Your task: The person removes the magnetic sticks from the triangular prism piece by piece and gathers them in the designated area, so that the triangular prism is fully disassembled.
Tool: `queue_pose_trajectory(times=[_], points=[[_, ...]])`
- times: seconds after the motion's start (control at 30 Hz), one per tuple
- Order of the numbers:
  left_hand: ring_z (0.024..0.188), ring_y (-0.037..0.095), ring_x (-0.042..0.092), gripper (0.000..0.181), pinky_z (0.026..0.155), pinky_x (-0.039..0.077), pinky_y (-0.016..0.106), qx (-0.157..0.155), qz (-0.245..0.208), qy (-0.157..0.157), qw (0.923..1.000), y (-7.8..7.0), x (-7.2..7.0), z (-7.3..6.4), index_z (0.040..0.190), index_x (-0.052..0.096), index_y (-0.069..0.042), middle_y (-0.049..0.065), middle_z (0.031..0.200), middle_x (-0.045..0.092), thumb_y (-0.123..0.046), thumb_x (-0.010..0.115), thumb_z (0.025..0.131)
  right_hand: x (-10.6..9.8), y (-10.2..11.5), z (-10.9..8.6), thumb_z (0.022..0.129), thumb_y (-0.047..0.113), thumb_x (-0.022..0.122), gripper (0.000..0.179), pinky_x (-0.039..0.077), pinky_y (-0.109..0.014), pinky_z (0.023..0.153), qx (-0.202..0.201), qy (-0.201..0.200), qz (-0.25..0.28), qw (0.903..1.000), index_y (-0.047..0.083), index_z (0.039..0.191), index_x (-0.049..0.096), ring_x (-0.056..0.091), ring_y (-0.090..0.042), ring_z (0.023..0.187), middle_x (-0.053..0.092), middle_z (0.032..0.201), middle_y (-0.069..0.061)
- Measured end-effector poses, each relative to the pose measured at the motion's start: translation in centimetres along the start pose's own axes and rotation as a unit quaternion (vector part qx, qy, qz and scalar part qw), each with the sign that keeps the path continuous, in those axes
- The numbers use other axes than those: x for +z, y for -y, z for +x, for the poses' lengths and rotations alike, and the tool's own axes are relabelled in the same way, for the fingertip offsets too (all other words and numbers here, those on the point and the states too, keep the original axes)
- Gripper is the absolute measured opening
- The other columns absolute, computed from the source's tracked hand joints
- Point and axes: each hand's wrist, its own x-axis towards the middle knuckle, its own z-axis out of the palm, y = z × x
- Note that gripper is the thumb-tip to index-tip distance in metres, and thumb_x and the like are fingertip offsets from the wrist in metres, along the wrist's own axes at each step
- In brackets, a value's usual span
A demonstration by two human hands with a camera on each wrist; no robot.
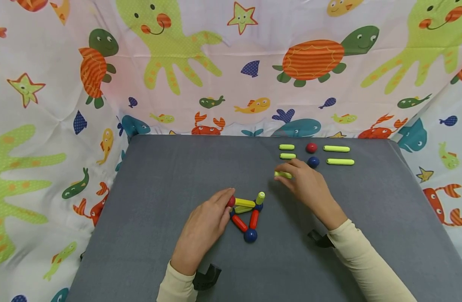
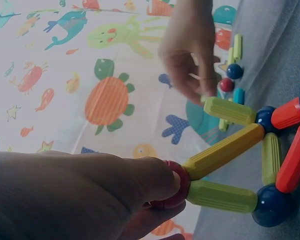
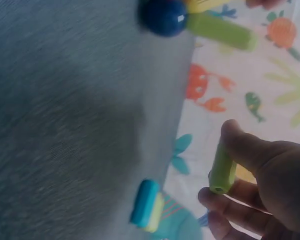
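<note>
Left hand: thumb and fingers nearly together, pinching a red ball, left corner of a rod-and-ball frame mid-table. A yellow rod runs from that ball to a blue ball on the right, where an upright green rod has its top end free. Two red rods meet at the near blue ball. Right hand: thumb and fingertips parted only by a short green rod, gripped above the grey table, right of and beyond the frame. Far right: two short green rods, a loose red ball, a loose blue ball, two longer green rods.
</note>
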Motion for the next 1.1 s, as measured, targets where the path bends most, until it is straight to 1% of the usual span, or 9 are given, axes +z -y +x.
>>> queue_pose_trajectory(times=[0.07, 0.23, 0.43, 0.6, 0.83, 1.1], points=[[0.113, 0.023, 0.073, 0.05, 0.088, 0.061, 0.043, -0.001, 0.0, 0.0, 1.0, 0.0, 0.0, 0.0, 0.148, 0.063, -0.009, 0.005, 0.146, 0.065, -0.008, 0.075, 0.099, 0.3, -0.7, -0.2, 0.092, 0.03, 0.085, 0.025, 0.056, -0.043, 0.061, 0.003, 0.004, -0.002, 1.0, 0.02, 0.113, 0.08, 0.063, -0.019, 0.081, 0.067, 0.102, -0.002], [0.114, 0.023, 0.073, 0.049, 0.087, 0.061, 0.043, -0.002, -0.001, -0.001, 1.0, 0.1, 0.0, 0.0, 0.147, 0.064, -0.01, 0.004, 0.145, 0.065, -0.009, 0.076, 0.099, 1.0, -2.0, -0.7, 0.089, 0.024, 0.088, 0.026, 0.057, -0.046, 0.063, 0.007, 0.011, -0.011, 0.9999, 0.016, 0.113, 0.079, 0.064, -0.022, 0.079, 0.067, 0.1, -0.004], [0.112, 0.022, 0.073, 0.05, 0.087, 0.061, 0.042, -0.01, 0.001, 0.005, 0.9999, 0.0, 0.0, 0.0, 0.148, 0.063, -0.012, 0.003, 0.146, 0.065, -0.009, 0.075, 0.099, 1.4, -2.9, -0.7, 0.088, 0.014, 0.088, 0.026, 0.058, -0.048, 0.066, 0.013, 0.026, -0.02, 0.9994, 0.014, 0.112, 0.079, 0.065, -0.024, 0.083, 0.067, 0.099, -0.005], [0.113, 0.022, 0.073, 0.051, 0.088, 0.061, 0.042, -0.01, -0.001, 0.005, 0.9999, 0.0, 0.0, -0.1, 0.148, 0.063, -0.012, 0.003, 0.146, 0.065, -0.009, 0.075, 0.099, 1.7, -3.4, -0.7, 0.088, 0.008, 0.087, 0.028, 0.059, -0.05, 0.068, 0.015, 0.041, -0.03, 0.9986, 0.013, 0.114, 0.079, 0.067, -0.026, 0.086, 0.067, 0.1, -0.006], [0.114, 0.022, 0.073, 0.051, 0.088, 0.061, 0.042, -0.01, -0.003, 0.002, 0.9999, 0.1, 0.0, 0.0, 0.148, 0.063, -0.011, 0.003, 0.146, 0.065, -0.009, 0.076, 0.099, 1.9, -3.7, -0.6, 0.088, 0.006, 0.086, 0.028, 0.058, -0.051, 0.07, 0.015, 0.055, -0.037, 0.9977, 0.012, 0.115, 0.079, 0.068, -0.029, 0.088, 0.066, 0.099, -0.007], [0.113, 0.022, 0.073, 0.051, 0.088, 0.061, 0.042, -0.009, -0.006, 0.002, 0.9999, 0.1, 0.0, 0.0, 0.147, 0.063, -0.01, 0.004, 0.145, 0.065, -0.009, 0.076, 0.098, 2.5, -4.2, -0.4, 0.089, 0.009, 0.087, 0.027, 0.058, -0.051, 0.07, 0.015, 0.065, -0.046, 0.9968, 0.013, 0.114, 0.079, 0.069, -0.028, 0.086, 0.067, 0.099, -0.007]])
